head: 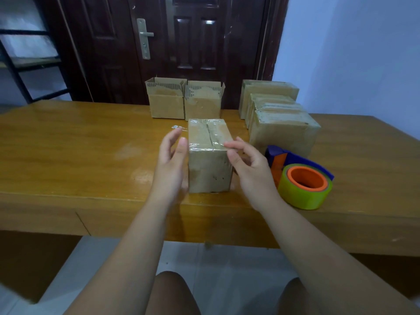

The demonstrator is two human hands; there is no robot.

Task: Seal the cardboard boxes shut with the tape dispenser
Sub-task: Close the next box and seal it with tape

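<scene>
Box (210, 155) between my hands, seam (210, 135) running away from me: left hand (170, 160) open beside it, right hand (246, 161) pressing its tape (204, 147) with one forefinger (231, 145) (tape dispenser (300, 178) lies just rightward).

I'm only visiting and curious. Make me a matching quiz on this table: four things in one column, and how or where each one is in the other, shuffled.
Things
1. nearest box
2. back-left box
3. tape dispenser
4. right hand

States
A. top flaps standing open
B. forefinger on a box's top edge
C. clear tape over its closed top
D. lying on the table near its front edge

Pairs: 1-C, 2-A, 3-D, 4-B
</scene>
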